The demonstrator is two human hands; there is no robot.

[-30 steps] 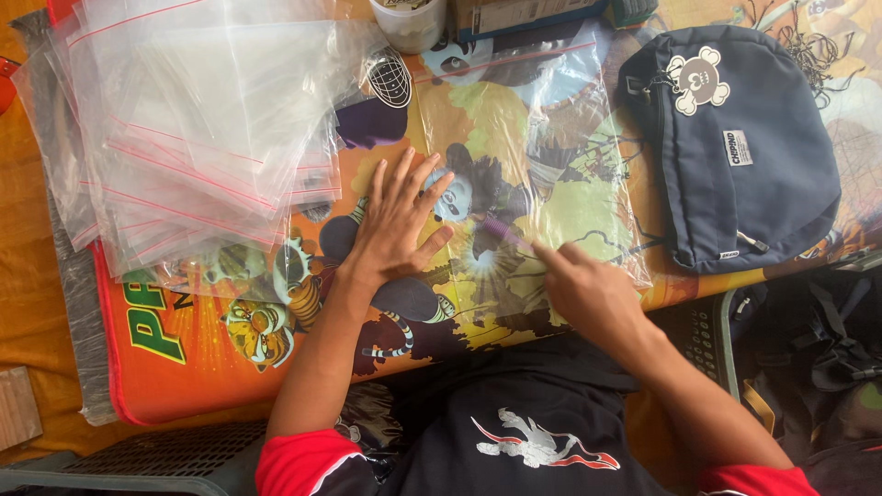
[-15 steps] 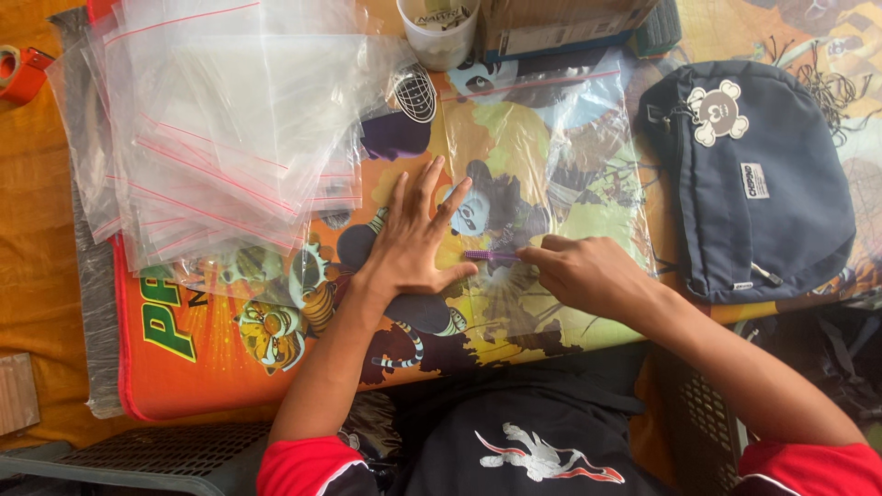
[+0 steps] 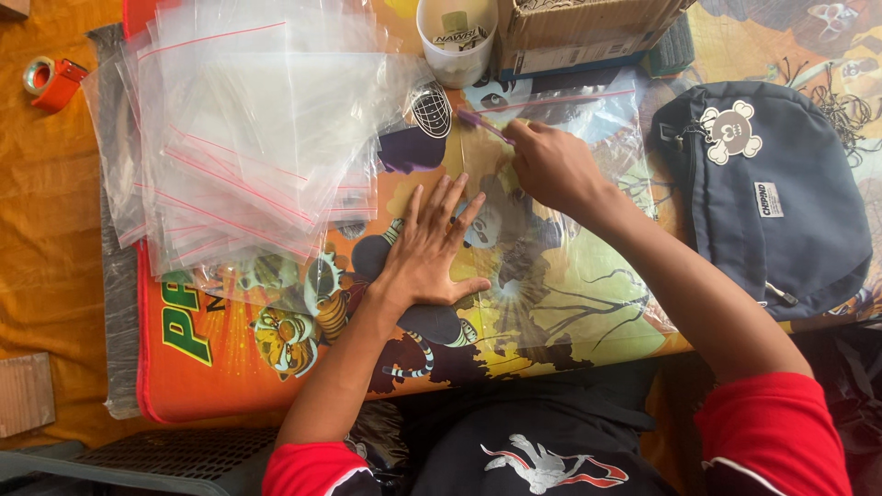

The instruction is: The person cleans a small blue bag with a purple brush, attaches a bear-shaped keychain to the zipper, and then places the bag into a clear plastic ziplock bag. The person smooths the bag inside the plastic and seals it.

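What I can't make out from here

My right hand (image 3: 551, 165) covers whatever its grip pinches, only a purple tip showing. The cardboard box (image 3: 588, 32) and white cup (image 3: 457, 41) run off the top edge; the clear bag (image 3: 588, 276) under my left hand (image 3: 432, 253) has hard-to-trace borders.

On the table (image 3: 184, 386), a stack of plastic bags (image 3: 239, 138) lies at ten o'clock, a cup (image 3: 457, 41) and a cardboard box (image 3: 588, 32) at twelve, a pouch (image 3: 772, 202) at three, and a tape roll (image 3: 53, 81) far out at ten.
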